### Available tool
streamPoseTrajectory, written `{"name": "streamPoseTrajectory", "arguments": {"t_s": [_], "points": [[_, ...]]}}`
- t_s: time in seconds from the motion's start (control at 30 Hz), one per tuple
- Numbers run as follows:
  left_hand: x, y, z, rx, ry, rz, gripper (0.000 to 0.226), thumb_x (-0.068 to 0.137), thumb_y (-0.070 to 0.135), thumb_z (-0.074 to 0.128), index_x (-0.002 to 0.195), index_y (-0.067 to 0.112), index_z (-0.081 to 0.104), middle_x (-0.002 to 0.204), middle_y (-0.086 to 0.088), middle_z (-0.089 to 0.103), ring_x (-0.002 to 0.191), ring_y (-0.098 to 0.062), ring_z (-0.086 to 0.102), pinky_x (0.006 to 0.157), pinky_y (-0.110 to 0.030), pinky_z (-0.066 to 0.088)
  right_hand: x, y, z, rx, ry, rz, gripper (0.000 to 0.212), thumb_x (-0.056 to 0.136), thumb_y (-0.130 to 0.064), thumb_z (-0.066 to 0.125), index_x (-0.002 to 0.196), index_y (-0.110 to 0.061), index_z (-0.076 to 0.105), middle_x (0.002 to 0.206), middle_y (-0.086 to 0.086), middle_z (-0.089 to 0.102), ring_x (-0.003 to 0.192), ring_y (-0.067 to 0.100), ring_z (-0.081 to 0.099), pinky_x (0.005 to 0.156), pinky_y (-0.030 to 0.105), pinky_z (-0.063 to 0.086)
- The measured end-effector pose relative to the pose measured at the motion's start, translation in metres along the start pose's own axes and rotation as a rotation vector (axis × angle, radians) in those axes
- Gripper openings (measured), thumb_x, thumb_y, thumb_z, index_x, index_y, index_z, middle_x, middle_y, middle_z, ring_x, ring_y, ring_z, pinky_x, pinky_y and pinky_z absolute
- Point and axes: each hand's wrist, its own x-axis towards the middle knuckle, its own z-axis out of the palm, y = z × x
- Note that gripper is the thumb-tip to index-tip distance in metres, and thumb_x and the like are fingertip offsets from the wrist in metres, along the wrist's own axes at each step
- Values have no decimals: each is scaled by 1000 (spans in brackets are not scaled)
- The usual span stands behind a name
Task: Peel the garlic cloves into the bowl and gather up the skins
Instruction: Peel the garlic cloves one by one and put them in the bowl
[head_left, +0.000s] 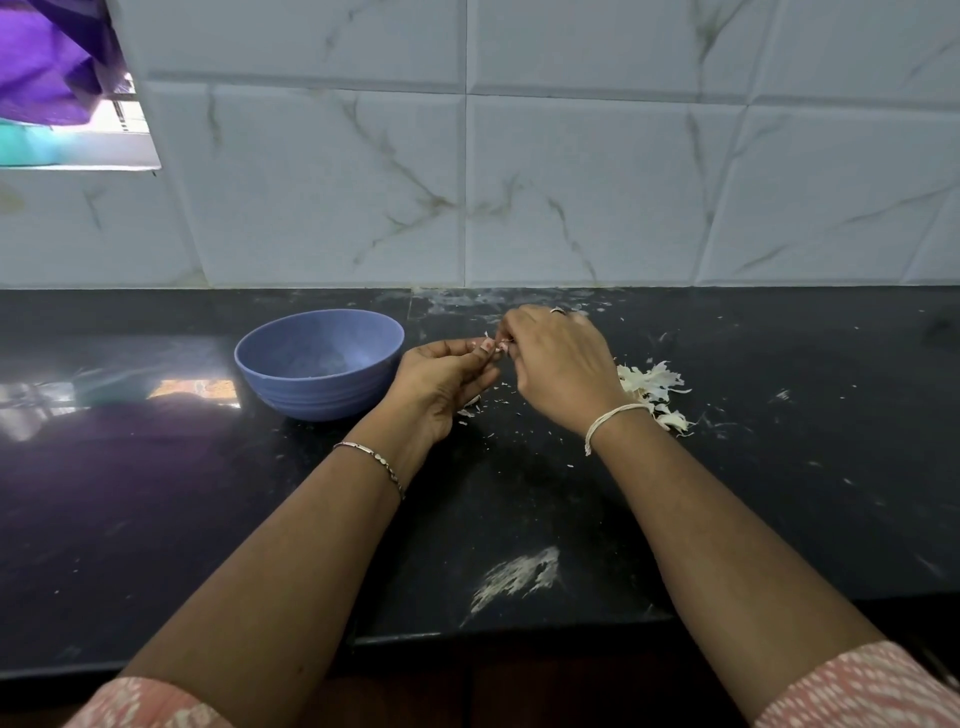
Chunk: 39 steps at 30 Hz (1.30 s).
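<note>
Clove (497, 347) pinched between left hand (441, 382) and right hand (560, 366), fingers curled round it, axis hidden; bowl (311, 397) just beside left hand.

1. Bowl (317, 400): blue-lilac, round, with a ribbed outer wall. It stands upright on the dark counter (779, 467), just left of both hands. Its contents are unclear.
2. Garlic clove (496, 347): small and pale, mostly hidden. It is pinched between the fingertips of the left hand (441, 384) and right hand (558, 364), above the counter.
3. Skins (657, 387): a white papery heap on the counter, partly behind the right wrist, with loose flakes scattered nearby.
</note>
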Motion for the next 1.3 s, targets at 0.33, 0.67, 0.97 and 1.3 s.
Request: {"name": "streamPoseTrajectory", "arguments": {"t_s": [0.33,0.67,0.97,1.3], "points": [[2,4,2,-29,-36,-3,4,87,-4,65,84,-1,65,72,-8,71,64,-12,69,58,-21,57,0,-8,-1,-115,27,-12,27,82,-10,61,109,-14,56,106,3,64,97,24,61,91,39,35],[-6,1,10,383,73,386,7,78,3,75,83,5,72,81,-11,73,74,-24,69,72,-36,61,1,-4,3,349,-39,337,14,96,-15,48,107,-17,56,110,1,62,103,24,58,85,36,38],[-18,3,26,722,48,820,14,81,3,71,90,12,75,83,8,72,81,-3,68,77,-14,52,4,8,9,635,-35,471,10,95,-18,53,101,-22,61,99,3,67,95,27,63,75,37,48],[-8,10,13,1087,83,972,6,92,18,66,96,14,69,91,0,68,80,-15,58,73,-34,49,-5,36,-7,79,-40,449,0,84,-17,72,85,-17,72,102,2,61,96,25,61,77,36,51]]}}
